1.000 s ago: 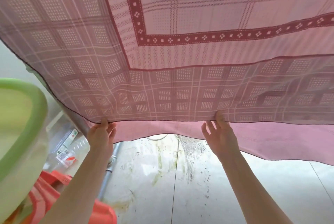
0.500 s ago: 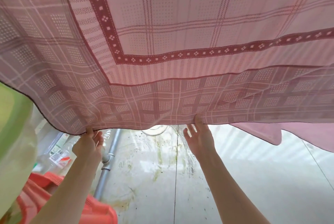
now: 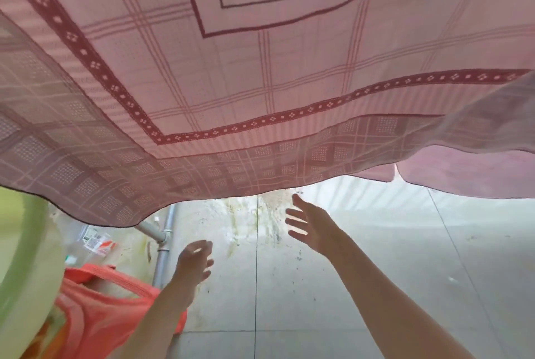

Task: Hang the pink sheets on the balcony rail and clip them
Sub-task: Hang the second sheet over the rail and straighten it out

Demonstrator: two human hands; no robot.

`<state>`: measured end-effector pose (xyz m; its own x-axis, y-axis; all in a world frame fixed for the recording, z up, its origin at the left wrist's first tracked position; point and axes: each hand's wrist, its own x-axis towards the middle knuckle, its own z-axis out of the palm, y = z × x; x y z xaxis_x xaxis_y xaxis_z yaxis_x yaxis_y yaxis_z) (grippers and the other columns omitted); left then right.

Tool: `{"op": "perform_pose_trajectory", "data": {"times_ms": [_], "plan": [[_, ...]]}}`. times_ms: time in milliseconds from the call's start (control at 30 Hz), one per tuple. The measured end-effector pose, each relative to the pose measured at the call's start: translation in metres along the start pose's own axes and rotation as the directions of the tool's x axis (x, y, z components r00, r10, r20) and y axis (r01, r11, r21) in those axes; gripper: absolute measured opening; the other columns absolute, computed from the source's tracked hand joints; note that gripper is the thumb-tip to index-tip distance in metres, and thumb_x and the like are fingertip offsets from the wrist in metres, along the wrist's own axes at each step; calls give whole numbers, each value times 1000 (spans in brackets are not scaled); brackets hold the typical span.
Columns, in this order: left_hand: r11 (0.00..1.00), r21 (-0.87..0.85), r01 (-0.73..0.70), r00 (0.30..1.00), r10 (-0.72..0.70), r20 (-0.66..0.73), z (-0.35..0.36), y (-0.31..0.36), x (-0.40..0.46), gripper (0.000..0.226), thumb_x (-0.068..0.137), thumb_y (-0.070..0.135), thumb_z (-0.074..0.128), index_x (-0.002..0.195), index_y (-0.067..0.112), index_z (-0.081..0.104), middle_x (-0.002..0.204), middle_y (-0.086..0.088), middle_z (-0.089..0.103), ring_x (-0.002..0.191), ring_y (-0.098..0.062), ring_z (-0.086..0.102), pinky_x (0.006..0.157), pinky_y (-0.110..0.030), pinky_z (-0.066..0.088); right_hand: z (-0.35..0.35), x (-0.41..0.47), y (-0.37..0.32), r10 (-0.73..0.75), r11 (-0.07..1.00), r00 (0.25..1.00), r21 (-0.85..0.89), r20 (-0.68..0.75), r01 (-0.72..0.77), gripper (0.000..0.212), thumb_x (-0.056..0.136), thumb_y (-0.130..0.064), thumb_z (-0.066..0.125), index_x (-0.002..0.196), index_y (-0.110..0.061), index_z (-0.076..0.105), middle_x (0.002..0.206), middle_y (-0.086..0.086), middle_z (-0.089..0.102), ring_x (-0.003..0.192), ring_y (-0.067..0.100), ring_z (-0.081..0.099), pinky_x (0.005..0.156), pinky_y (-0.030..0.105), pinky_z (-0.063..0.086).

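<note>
Both hands are free of the cloth. The left hand point(image 3: 194, 264) is raised with its fingers loosely curled and nothing in them. The right hand point(image 3: 311, 227) is higher and further forward, fingers spread and straight, also carrying nothing. Neither one touches fabric.

The pink sheet point(image 3: 260, 92) spreads above and beyond both hands and fills the upper part of the view. It shows a pale checked field, a dark red band with small white diamonds, and a darker checked border along its lower hem. That hem passes just above the right fingertips with a narrow gap between, and well above the left hand. A second plain pink layer point(image 3: 463, 176) hangs behind the hem, above and to the right of the right hand. What the sheet hangs from cannot be seen.

A grey pipe point(image 3: 162, 254) with a joint stands just to the left of the left hand, running up under the hem. An orange-red bag point(image 3: 101, 300) sits below and to the left of the left forearm. A pale green basin rim point(image 3: 26, 272) occupies the far left edge. A pale tiled floor point(image 3: 376, 257), with greenish stains and dark specks between the hands, lies beneath both arms.
</note>
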<state>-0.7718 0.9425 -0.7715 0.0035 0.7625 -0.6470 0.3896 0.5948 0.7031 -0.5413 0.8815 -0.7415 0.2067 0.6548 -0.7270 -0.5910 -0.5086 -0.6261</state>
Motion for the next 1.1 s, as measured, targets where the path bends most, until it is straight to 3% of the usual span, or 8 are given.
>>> {"op": "perform_pose_trajectory", "data": {"times_ms": [100, 167, 267, 333, 400, 567, 933, 1100], "plan": [[700, 588, -405, 913, 347, 215, 21, 26, -74, 39, 93, 22, 49, 130, 12, 42, 132, -10, 49, 117, -26, 50, 97, -33, 37, -37, -72, -13, -73, 948, 980, -319, -187, 9, 38, 89, -40, 55, 119, -16, 52, 127, 10, 57, 114, 26, 54, 99, 40, 40], [482, 664, -573, 814, 428, 392, 30, 49, -124, 44, 94, 26, 45, 136, 15, 35, 141, -5, 39, 128, -20, 39, 105, -31, 31, -62, -125, -31, -174, 840, 950, -543, -260, 5, 54, 88, -41, 57, 134, -16, 43, 134, 10, 52, 121, 24, 50, 102, 35, 37], [77, 731, -677, 691, 409, 596, 47, 101, -192, 49, 97, 33, 35, 143, 22, 24, 151, 1, 24, 137, -13, 24, 111, -28, 21, -100, -214, -63, -359, 526, 902, -850, -242, -19, 73, 86, -46, 56, 145, -19, 23, 148, 5, 36, 135, 21, 34, 107, 34, 28], [-80, 669, -739, 585, 417, 696, 65, 144, -237, 50, 97, 33, 34, 144, 23, 22, 153, 2, 20, 139, -13, 21, 112, -29, 17, -126, -274, -87, -474, 318, 856, -947, -206, -52, 76, 86, -50, 53, 147, -22, 18, 151, 2, 30, 138, 18, 28, 110, 36, 26], [-93, 613, -785, 507, 472, 721, 88, 186, -284, 50, 96, 31, 37, 143, 21, 26, 151, -1, 26, 137, -16, 25, 112, -31, 18, -154, -332, -112, -534, 200, 823, -975, -194, -100, 77, 86, -54, 50, 147, -24, 15, 153, 2, 27, 139, 18, 25, 112, 38, 24], [-10, 507, -862, 416, 558, 718, 151, 236, -382, 45, 94, 23, 44, 138, 15, 38, 143, -6, 39, 132, -20, 35, 108, -32, 26, -223, -434, -163, -583, 183, 770, -965, -261, -189, 74, 88, -55, 44, 147, -26, 11, 155, 0, 20, 141, 18, 20, 114, 37, 17], [154, 571, -807, 590, 266, 762, 276, 204, -427, 48, 97, 27, 36, 143, 19, 23, 151, -1, 23, 138, -17, 23, 109, -32, 26, -357, -466, -176, -486, 450, 761, -869, -430, -205, 68, 87, -48, 53, 144, -25, 23, 144, -3, 38, 128, 22, 39, 100, 35, 31], [420, 567, -709, 681, 195, 706, 348, 202, -397, 51, 95, 29, 43, 142, 20, 26, 147, -3, 30, 134, -18, 31, 107, -30, 28, -411, -409, -203, -368, 606, 802, -776, -470, -176, 71, 88, -46, 52, 146, -20, 20, 149, 6, 32, 134, 26, 33, 105, 37, 28]]}}
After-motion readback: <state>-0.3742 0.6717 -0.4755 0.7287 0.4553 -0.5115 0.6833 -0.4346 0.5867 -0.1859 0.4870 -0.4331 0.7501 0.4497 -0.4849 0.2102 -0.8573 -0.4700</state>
